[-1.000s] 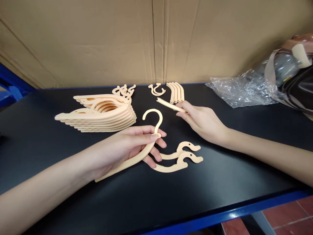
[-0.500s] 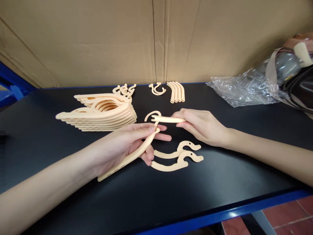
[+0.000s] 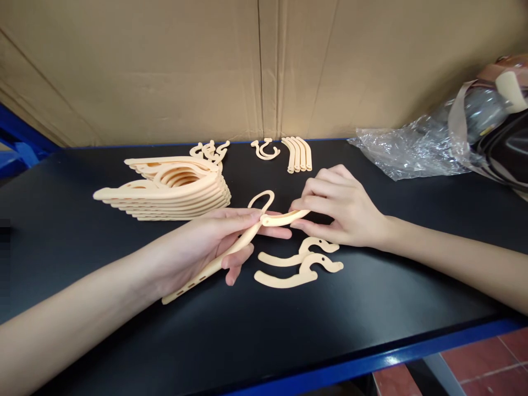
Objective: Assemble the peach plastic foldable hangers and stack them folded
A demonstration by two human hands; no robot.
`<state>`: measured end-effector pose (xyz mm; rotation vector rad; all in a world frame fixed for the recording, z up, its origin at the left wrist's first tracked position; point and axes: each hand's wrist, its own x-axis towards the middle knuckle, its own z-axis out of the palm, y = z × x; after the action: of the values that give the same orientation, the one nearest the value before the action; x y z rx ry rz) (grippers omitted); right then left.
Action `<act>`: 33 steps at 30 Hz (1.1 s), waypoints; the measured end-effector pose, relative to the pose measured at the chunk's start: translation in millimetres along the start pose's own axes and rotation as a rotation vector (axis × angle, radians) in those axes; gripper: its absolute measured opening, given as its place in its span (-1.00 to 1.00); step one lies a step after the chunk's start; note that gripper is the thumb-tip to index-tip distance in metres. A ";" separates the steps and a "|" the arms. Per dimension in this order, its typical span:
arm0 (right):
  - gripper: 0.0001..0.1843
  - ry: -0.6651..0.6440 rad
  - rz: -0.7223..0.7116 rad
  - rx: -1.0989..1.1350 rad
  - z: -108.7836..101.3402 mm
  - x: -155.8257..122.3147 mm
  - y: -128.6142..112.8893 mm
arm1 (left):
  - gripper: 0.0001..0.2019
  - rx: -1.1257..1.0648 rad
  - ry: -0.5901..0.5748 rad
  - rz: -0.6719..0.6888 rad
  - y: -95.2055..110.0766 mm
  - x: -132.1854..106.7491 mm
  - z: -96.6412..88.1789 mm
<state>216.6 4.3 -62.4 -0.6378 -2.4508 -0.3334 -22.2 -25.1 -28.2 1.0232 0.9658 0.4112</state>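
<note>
My left hand point(image 3: 225, 234) is closed around a long cream hanger arm point(image 3: 214, 265), which slants down to the lower left. A hanger hook point(image 3: 270, 199) rises at the arm's upper end, by my thumb. My right hand point(image 3: 340, 206) pinches a shorter curved hanger arm point(image 3: 284, 219); its holed left end meets the long arm and the hook at my left fingertips. Whether the joint is locked cannot be seen. Two flat, curvy cream pieces point(image 3: 289, 281) with small holes lie on the black table just below my hands.
At left stands a stack of cream hanger parts point(image 3: 177, 192), with loose hooks point(image 3: 209, 151) behind it. Farther back are two more hooks point(image 3: 265, 149) and several curved arms point(image 3: 297, 154). Clear plastic wrapping point(image 3: 400, 154) lies at right, before a cardboard wall point(image 3: 165, 66).
My right hand has brought the shorter arm down and turned it, so its end now meets the long arm and hook at my left fingers. Before, it was held above them.
</note>
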 end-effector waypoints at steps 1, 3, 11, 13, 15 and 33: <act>-0.73 0.002 0.001 -0.006 -0.1 0.0 -0.3 | -0.67 -0.006 0.005 0.008 0.3 -0.3 0.6; -0.76 0.011 0.000 -0.027 -0.3 -0.1 -0.9 | -0.67 -0.024 0.020 0.023 1.2 -0.7 1.7; -0.81 0.014 -0.032 -0.121 0.4 -1.6 -1.2 | -0.71 -0.122 0.038 0.003 1.3 0.8 0.7; -0.81 0.016 -0.034 -0.145 0.1 -2.3 -1.5 | -0.70 -0.123 0.038 0.001 0.8 1.0 0.0; -0.80 0.007 -0.026 -0.153 -0.3 -2.6 -1.7 | -0.70 -0.125 0.045 -0.009 1.1 1.0 0.1; -0.81 0.000 -0.036 -0.229 -0.5 -1.8 -1.6 | -0.78 -0.119 0.046 0.058 -3.6 3.4 1.3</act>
<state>217.4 2.0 -63.2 -0.6880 -2.4465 -0.6349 -19.7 -25.2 -32.7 0.9389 0.9424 0.5363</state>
